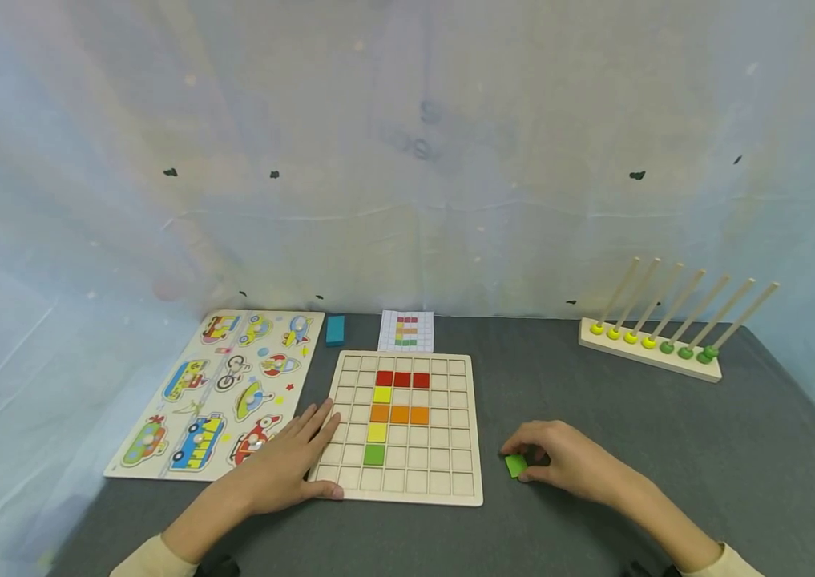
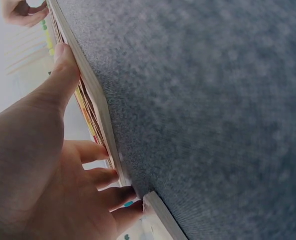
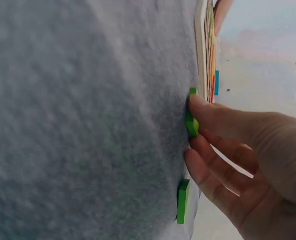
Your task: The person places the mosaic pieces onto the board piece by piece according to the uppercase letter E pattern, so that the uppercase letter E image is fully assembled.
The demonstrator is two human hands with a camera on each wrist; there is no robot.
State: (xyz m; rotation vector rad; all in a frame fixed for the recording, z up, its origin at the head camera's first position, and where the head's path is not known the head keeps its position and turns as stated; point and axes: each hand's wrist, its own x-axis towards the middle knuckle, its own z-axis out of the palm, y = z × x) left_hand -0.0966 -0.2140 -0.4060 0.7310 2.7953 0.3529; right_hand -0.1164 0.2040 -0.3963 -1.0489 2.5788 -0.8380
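My right hand (image 1: 569, 461) pinches a green square tile (image 1: 516, 466) just above or on the table, right of the wooden grid board (image 1: 443, 501). In the right wrist view, a second green tile (image 3: 183, 201) lies on the cloth beyond the fingers; the head view hides it. My left hand (image 1: 284, 465) rests at the board's left edge, fingers extended along it and thumb on the near edge. On the board sit a row of red tiles (image 1: 402, 380), yellow tiles (image 1: 381, 394), a row of orange tiles (image 1: 399, 414) and one green tile (image 1: 374, 454).
Behind the board lies a paper card (image 1: 407, 322) with a coloured pattern, beside a blue block (image 1: 335, 330). A vehicle picture puzzle (image 1: 234, 409) lies at left, partly under the left forearm. A pegged bead stand (image 1: 648, 353) stands at back right.
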